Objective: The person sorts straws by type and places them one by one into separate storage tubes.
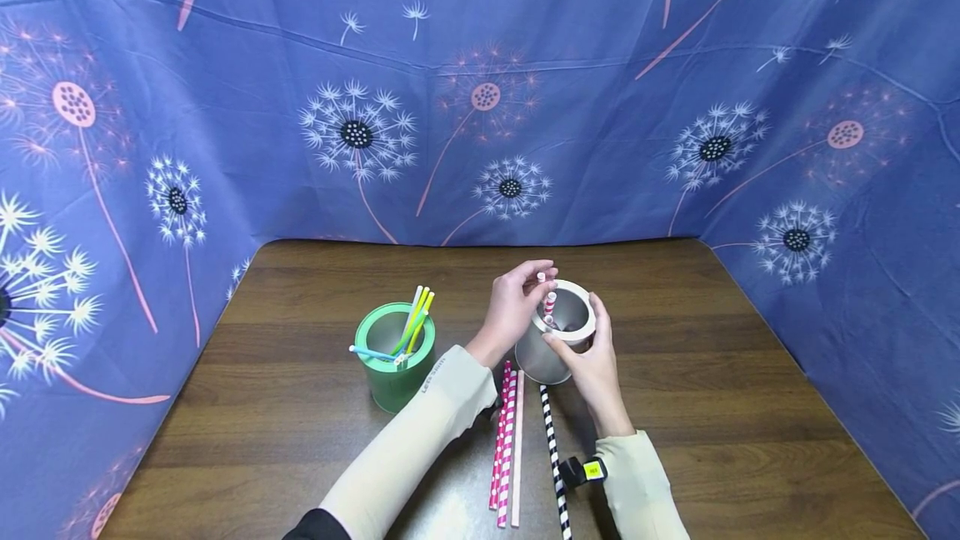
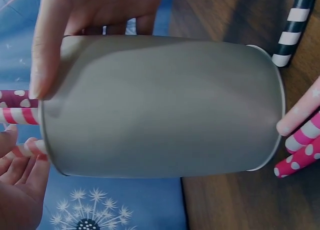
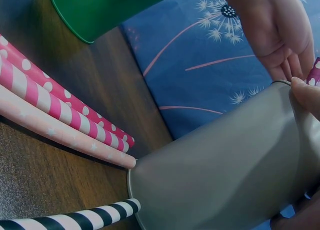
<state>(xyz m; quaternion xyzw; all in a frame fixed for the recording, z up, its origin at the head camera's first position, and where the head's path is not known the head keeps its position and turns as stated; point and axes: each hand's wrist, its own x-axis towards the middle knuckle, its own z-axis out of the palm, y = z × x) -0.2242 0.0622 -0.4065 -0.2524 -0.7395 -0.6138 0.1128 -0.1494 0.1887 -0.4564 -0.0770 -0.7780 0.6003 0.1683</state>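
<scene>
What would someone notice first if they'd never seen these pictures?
Probably the big blue cloth with its dandelion pattern, behind the wooden table. Next, maybe the bright green can on the left, with colourful sticks poking out. Then the silver can to its right, where the left hand pinches a straw at the opening and the right hand holds the can.

Curtained booth, recording set-up by the look; whether in a home, office or lab, cannot tell. Blue cloth [image 1: 592, 144] printed with white and pink dandelions hangs, creased, behind the far edge of the bench [image 1: 712, 365] and along its left and right edges. Bench top brown wood-grain, far corners rounded. Black device [image 1: 573, 472] with yellow label at right sleeve [image 1: 643, 486].
</scene>
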